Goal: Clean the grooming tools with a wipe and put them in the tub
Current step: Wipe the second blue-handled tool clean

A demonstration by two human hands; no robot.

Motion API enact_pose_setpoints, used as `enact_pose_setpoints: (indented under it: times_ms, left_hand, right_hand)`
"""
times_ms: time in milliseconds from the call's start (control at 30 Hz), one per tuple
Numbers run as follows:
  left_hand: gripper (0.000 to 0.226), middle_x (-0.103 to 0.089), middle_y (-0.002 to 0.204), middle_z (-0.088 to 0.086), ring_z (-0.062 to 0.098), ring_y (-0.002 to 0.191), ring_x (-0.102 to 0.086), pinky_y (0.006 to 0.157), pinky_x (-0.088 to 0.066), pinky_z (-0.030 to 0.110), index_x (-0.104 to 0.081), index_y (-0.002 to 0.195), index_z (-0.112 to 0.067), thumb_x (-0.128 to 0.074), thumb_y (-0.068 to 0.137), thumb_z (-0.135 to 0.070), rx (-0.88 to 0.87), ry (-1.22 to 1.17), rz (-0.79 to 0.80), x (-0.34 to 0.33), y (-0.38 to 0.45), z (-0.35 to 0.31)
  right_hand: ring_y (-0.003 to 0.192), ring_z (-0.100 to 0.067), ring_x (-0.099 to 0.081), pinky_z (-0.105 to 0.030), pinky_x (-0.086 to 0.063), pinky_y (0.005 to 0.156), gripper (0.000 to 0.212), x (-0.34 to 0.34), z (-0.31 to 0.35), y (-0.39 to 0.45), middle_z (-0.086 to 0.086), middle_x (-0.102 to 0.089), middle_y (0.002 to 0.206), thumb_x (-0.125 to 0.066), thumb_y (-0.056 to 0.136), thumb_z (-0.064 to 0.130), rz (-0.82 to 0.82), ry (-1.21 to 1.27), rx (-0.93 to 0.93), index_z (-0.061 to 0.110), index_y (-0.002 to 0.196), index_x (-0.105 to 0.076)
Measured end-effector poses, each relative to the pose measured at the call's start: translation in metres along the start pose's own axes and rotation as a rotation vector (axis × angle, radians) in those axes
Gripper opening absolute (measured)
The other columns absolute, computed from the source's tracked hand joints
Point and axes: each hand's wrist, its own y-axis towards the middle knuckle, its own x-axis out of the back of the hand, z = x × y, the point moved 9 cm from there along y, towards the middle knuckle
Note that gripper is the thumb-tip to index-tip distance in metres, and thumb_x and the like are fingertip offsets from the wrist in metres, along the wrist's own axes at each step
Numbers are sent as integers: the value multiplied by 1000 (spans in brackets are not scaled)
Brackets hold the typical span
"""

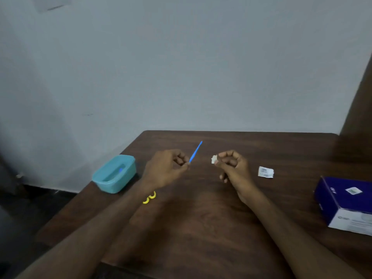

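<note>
I see a dark wooden table against a pale grey wall. At 3 o'clock on it sits a blue-and-white box; at about 2 o'clock lies a torn white sachet, well apart from the box.

Blue tool, teal tub, yellow scissor handles, white wipe.

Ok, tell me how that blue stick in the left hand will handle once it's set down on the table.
The blue stick looks thin and straight, held out unbent from the left hand by one end, so probably stiff and very light. Being so slim, it may roll or skid on the smooth table. Its fine tip could snap under pressure; the teal tub would contain it.
</note>
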Motion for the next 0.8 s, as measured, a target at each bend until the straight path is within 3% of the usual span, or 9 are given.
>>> enact_pose_setpoints:
  times_ms: [167, 333, 500, 600, 700, 800]
  left_hand:
    - [17, -80, 83, -19, 19, 60, -76, 60, -65, 46, -70, 105, -32, -82, 92, -33, 45, -385, -114, -60, 20, -13]
    - [9, -79, 87, -15, 6, 54, -70, 60, -61, 31, -73, 106, -29, -77, 98, -28, -40, -424, -170, -90, 53, -25]
    - [6, -80, 89, -16, 9, 52, -69, 58, -63, 36, -75, 102, -32, -75, 98, -27, -21, -504, -187, -106, 67, -10]
    - [7, -80, 88, -17, 15, 54, -71, 56, -63, 39, -75, 100, -33, -74, 99, -27, -19, -531, -137, -111, 71, -8]
    - [5, -81, 87, -17, 18, 59, -74, 58, -65, 45, -76, 98, -35, -75, 98, -29, -3, -567, -104, -118, 75, -3]
    - [7, -80, 88, -20, 15, 60, -73, 63, -65, 45, -78, 99, -38, -77, 93, -41, -6, -549, -102, -122, 76, -1]
  right_hand:
    - [48, -13, -57, -23, -41, 44, 26, 9, -1, 7, -4, -71, 84, -68, 98, -1, 22, 50, -3, 21, 110, -76]
    - [53, -11, -62, -22, -50, 50, 14, 26, -14, 22, -5, -72, 80, -71, 96, -3, -71, 121, -67, 10, 100, -74]
    - [65, -14, -63, -26, -55, 64, 10, 38, -22, 38, -7, -71, 79, -80, 93, 10, -155, 177, -70, 6, 100, -74]
    - [64, -13, -61, -26, -55, 65, 16, 40, -26, 43, -4, -69, 76, -86, 90, 20, -200, 143, -61, 11, 93, -74]
    - [64, -14, -63, -28, -56, 67, 11, 40, -28, 43, -7, -73, 78, -85, 90, 12, -221, 31, -29, 15, 91, -74]
    - [71, -18, -67, -29, -58, 70, 12, 41, -27, 41, -22, -78, 90, -82, 91, 6, -210, -9, -15, 14, 94, -74]
